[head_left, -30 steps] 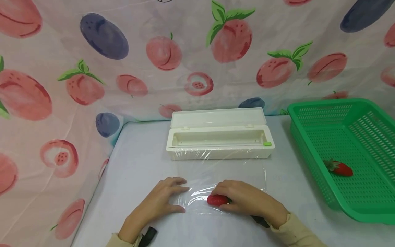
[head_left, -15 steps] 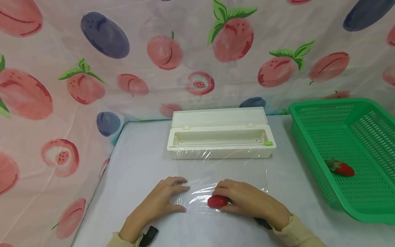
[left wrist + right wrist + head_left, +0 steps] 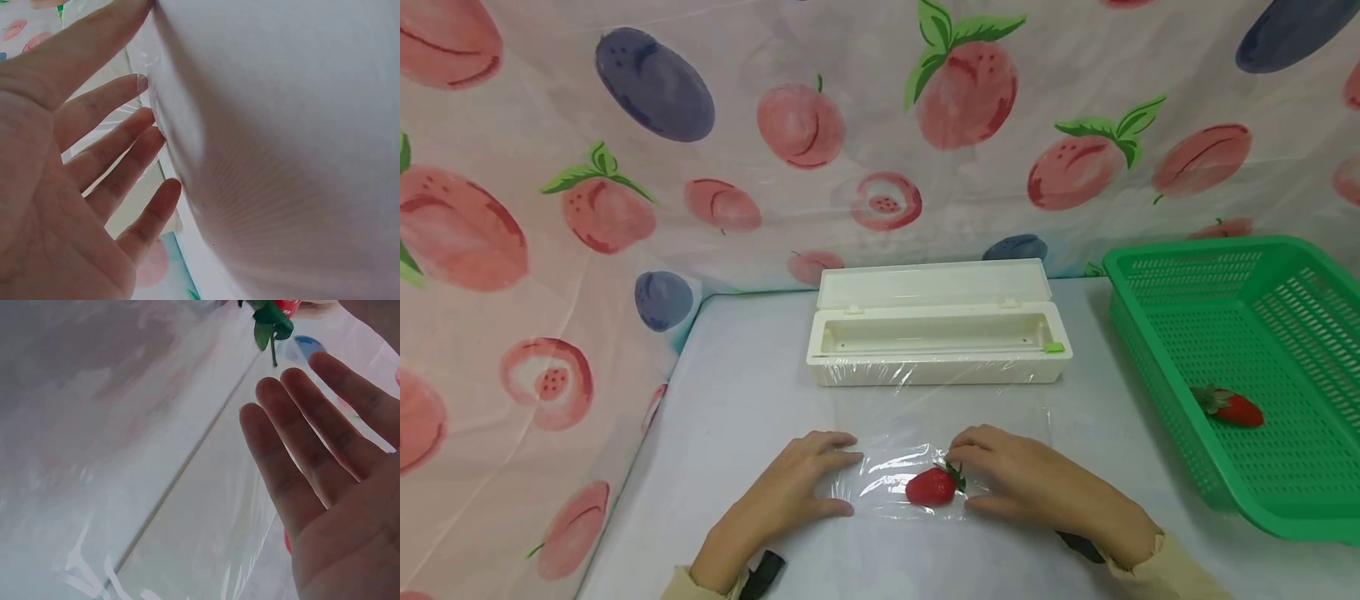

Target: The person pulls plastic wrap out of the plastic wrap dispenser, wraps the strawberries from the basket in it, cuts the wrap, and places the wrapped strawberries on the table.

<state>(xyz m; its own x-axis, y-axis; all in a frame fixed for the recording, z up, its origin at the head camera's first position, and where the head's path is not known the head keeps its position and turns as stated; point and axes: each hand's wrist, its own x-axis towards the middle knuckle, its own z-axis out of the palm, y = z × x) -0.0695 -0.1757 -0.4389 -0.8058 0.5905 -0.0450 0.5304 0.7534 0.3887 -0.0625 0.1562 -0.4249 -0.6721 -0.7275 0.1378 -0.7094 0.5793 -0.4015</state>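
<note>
A red strawberry (image 3: 931,487) with a green leafy cap lies on a sheet of clear cling film (image 3: 880,467) on the table. My right hand (image 3: 1030,479) is just right of its leaves, fingers spread and holding nothing. In the right wrist view the leaves (image 3: 270,325) show beyond the fingertips (image 3: 256,419). My left hand (image 3: 793,483) rests at the film's left edge with fingers apart; in the left wrist view its fingertips (image 3: 144,115) touch the film's edge. The film runs back to a white dispenser box (image 3: 936,371) with its lid raised.
A green plastic basket (image 3: 1165,417) stands on the right, with another strawberry (image 3: 1232,408) inside. A small green slider (image 3: 1054,347) sits at the dispenser's right front. Fruit-printed cloth (image 3: 805,192) hangs behind and to the left of the table (image 3: 715,383).
My right hand has let go of the strawberry and drawn back to the right, leaving it on the film. The left hand stays in place.
</note>
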